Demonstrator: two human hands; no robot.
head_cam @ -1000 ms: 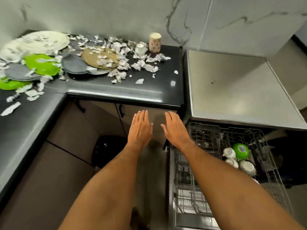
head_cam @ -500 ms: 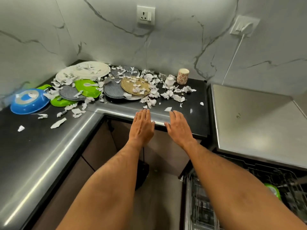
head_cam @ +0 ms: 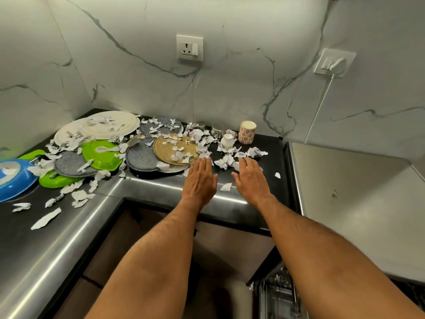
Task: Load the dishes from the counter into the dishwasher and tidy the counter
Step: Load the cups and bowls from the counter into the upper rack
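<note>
Several plates lie in the corner of the black counter (head_cam: 248,199), strewn with torn paper scraps (head_cam: 226,161): white plates (head_cam: 101,127), a green plate (head_cam: 103,155), grey plates (head_cam: 140,157), a tan woven plate (head_cam: 176,149) and a blue dish (head_cam: 13,178) at far left. A patterned cup (head_cam: 247,132) and a small white cup (head_cam: 227,141) stand at the back right. My left hand (head_cam: 200,178) and my right hand (head_cam: 251,178) hover flat with straight fingers over the counter's front, fingertips at the scraps, holding nothing.
A steel-topped dishwasher (head_cam: 358,203) adjoins the counter on the right; its open rack (head_cam: 280,298) shows at the bottom. Marble wall behind carries a socket (head_cam: 189,48) and a plugged-in white cable (head_cam: 322,104). More scraps lie on the left counter arm (head_cam: 46,217).
My view has lifted from the dishwasher rack to the counter. Both hands have advanced from below the counter edge to over its surface, reaching the paper scraps.
</note>
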